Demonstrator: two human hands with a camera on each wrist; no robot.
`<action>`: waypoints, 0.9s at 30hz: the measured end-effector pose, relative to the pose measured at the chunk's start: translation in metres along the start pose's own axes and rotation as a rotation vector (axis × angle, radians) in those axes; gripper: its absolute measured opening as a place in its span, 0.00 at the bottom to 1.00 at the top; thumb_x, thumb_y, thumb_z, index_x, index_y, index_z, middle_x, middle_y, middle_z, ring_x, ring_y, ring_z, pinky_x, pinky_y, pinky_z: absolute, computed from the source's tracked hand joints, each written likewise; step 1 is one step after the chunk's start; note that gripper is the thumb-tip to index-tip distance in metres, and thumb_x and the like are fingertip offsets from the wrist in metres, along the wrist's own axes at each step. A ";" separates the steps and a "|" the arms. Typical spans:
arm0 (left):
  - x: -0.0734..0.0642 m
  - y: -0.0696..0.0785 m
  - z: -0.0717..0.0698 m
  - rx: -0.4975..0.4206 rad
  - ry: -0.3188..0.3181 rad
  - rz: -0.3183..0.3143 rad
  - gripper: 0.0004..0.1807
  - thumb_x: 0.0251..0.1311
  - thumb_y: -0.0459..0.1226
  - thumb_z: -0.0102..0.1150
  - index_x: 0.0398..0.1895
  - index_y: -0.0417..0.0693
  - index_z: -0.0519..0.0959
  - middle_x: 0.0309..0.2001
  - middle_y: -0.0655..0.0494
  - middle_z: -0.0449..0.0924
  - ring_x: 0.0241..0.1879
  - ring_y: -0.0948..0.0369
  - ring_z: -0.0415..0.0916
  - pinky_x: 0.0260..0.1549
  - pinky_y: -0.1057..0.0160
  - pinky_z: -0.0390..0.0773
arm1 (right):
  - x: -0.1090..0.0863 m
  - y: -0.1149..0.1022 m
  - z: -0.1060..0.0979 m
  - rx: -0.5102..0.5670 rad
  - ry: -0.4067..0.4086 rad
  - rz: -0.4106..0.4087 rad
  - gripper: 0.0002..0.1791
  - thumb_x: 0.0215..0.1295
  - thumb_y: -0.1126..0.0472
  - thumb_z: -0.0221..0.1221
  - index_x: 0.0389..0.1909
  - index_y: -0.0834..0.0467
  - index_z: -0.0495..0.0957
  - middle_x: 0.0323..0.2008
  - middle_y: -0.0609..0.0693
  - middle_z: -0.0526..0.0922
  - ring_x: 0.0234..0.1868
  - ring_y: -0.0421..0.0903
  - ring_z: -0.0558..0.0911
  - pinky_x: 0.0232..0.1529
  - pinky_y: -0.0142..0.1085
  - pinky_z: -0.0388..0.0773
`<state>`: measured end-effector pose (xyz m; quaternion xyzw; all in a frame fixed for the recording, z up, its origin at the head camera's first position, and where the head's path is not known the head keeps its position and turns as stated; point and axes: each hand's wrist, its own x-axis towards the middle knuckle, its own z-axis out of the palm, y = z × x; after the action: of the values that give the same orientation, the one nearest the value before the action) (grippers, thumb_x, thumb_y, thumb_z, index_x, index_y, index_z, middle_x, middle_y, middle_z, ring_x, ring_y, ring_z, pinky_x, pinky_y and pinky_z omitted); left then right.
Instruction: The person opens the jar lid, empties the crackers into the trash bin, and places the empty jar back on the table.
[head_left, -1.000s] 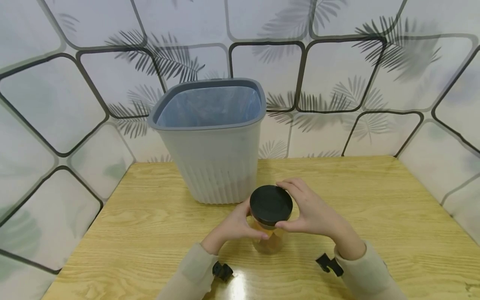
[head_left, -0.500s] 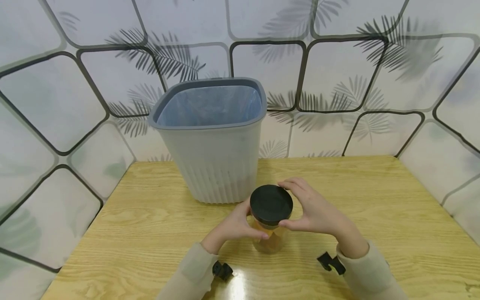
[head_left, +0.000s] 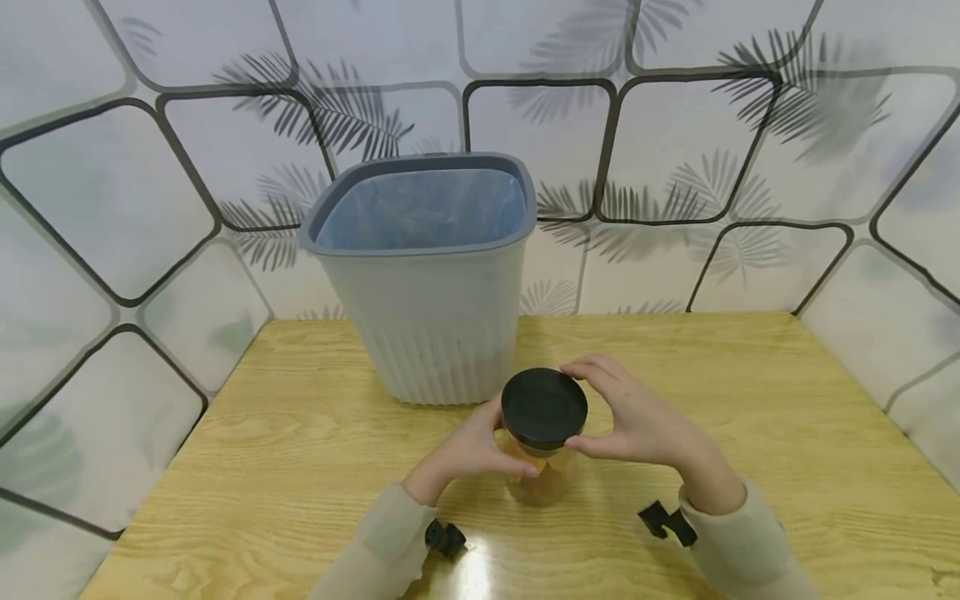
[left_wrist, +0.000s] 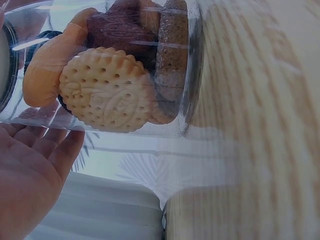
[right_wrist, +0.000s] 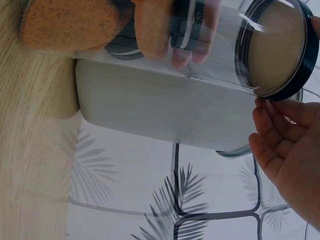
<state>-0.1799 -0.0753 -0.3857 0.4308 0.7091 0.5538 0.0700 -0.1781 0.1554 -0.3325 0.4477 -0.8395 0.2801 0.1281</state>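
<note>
A clear jar with a black lid stands upright on the table in front of me. My left hand curls round the jar's left side below the lid, thumb across its front. On the right, my right hand pinches the lid's rim between thumb and fingers; the right wrist view shows the fingertips at the lid's edge. The lid sits on the jar's mouth. Through the wall in the left wrist view, a round biscuit with small holes shows among other brown and orange pieces.
A grey waste bin with a blue-grey rim stands just behind the jar, to the left. The wooden table runs up to a leaf-patterned backdrop at the back and sides. A black wrist mount sits at the left cuff.
My right hand has shifted slightly to the right, its thumb sliding along the lid's rim. The left hand and the jar stay where they were.
</note>
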 end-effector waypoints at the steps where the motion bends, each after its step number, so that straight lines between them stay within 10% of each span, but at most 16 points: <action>1: 0.000 -0.003 0.000 -0.001 0.000 -0.006 0.50 0.38 0.26 0.68 0.66 0.46 0.51 0.61 0.49 0.60 0.54 0.59 0.64 0.49 0.59 0.67 | 0.000 -0.001 0.000 -0.003 -0.002 0.013 0.38 0.46 0.49 0.66 0.54 0.66 0.65 0.50 0.52 0.69 0.50 0.47 0.68 0.47 0.45 0.68; 8: 0.000 -0.015 0.000 0.003 0.003 -0.052 0.51 0.38 0.28 0.70 0.66 0.54 0.51 0.61 0.57 0.60 0.54 0.61 0.64 0.49 0.60 0.67 | 0.002 -0.013 0.007 -0.077 0.006 0.162 0.47 0.44 0.39 0.63 0.58 0.65 0.61 0.53 0.55 0.65 0.53 0.49 0.65 0.49 0.46 0.67; 15: 0.001 0.013 -0.002 0.015 -0.012 -0.059 0.49 0.41 0.27 0.67 0.66 0.44 0.50 0.61 0.48 0.59 0.55 0.60 0.63 0.48 0.61 0.68 | 0.006 -0.023 0.020 -0.130 0.081 0.162 0.51 0.41 0.36 0.64 0.58 0.68 0.60 0.52 0.59 0.63 0.52 0.51 0.65 0.48 0.46 0.68; 27: 0.000 0.011 -0.004 -0.006 -0.017 -0.058 0.49 0.40 0.26 0.67 0.66 0.44 0.50 0.62 0.48 0.58 0.55 0.59 0.63 0.48 0.60 0.68 | 0.009 -0.027 0.025 -0.143 0.117 0.191 0.53 0.37 0.36 0.66 0.57 0.69 0.61 0.51 0.60 0.64 0.51 0.52 0.64 0.47 0.47 0.68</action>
<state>-0.1759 -0.0779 -0.3748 0.4146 0.7190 0.5499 0.0932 -0.1601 0.1225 -0.3393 0.3385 -0.8872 0.2559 0.1814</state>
